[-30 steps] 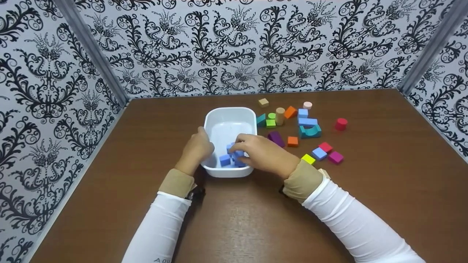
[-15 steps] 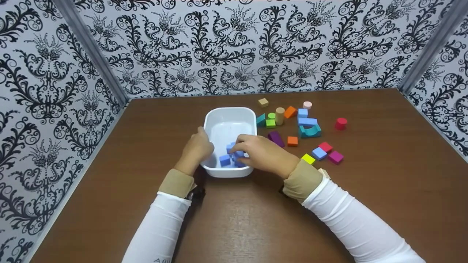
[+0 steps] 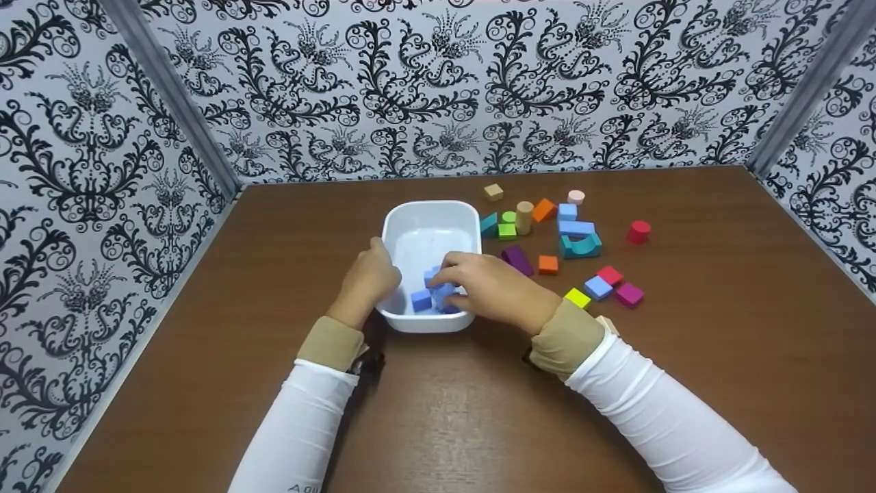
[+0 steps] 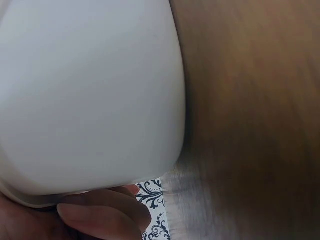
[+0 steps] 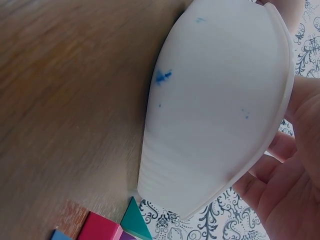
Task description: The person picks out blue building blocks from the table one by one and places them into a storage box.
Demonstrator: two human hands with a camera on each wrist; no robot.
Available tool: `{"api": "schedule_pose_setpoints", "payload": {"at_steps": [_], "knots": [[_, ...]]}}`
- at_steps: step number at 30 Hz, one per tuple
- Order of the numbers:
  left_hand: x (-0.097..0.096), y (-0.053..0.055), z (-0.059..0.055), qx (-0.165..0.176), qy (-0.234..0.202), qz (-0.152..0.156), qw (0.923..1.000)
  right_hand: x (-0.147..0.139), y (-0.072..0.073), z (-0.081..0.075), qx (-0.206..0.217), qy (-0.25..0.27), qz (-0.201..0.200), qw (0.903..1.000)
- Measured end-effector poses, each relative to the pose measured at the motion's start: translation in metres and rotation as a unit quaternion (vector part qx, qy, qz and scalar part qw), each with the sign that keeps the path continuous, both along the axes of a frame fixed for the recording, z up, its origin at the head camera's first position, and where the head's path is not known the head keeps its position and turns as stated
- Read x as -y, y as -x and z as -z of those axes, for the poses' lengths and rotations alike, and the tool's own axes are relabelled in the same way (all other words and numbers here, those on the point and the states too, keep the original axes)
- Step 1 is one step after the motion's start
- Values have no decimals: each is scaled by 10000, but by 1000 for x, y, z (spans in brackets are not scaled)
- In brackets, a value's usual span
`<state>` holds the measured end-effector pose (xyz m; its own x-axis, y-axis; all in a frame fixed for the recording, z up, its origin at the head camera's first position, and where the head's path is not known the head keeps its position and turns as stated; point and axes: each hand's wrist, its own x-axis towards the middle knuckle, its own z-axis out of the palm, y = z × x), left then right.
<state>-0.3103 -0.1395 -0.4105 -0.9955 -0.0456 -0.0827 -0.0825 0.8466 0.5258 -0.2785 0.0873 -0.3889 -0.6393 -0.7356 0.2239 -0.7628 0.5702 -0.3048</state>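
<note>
Several blue blocks (image 3: 421, 300) sit in the near end of a white container (image 3: 428, 326). The right hand (image 3: 496, 287) reaches over them, fingers bent and apart; whether it grips one, I cannot tell. The left hand (image 3: 369, 277) grips the container's left rim. Rightward on the surface (image 3: 438, 418) lie an orange cube (image 3: 548, 265) and a red cylinder (image 3: 639, 232).

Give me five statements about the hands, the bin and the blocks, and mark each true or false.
1. The left hand grips the white bin by its rim. True.
2. The right hand rests on the yellow block. False: its fingers reach into the bin.
3. Blue blocks lie in the bin. True.
4. The red cylinder is inside the bin. False: it is on the table.
5. The bin's outside bears blue marks. True.
</note>
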Motion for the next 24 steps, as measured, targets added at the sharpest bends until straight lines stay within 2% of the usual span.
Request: {"api": "schedule_pose_setpoints", "payload": {"at_steps": [7,14,24], "knots": [[0,-1,-2,36,10,-7,10000,0,1,1,79,-11,38,10000],[-1,-1,-3,53,41,38,10000,0,1,2,-38,34,0,10000],[0,0,-2,31,-2,26,10000,-1,-1,-6,-858,66,-128,9962]]}}
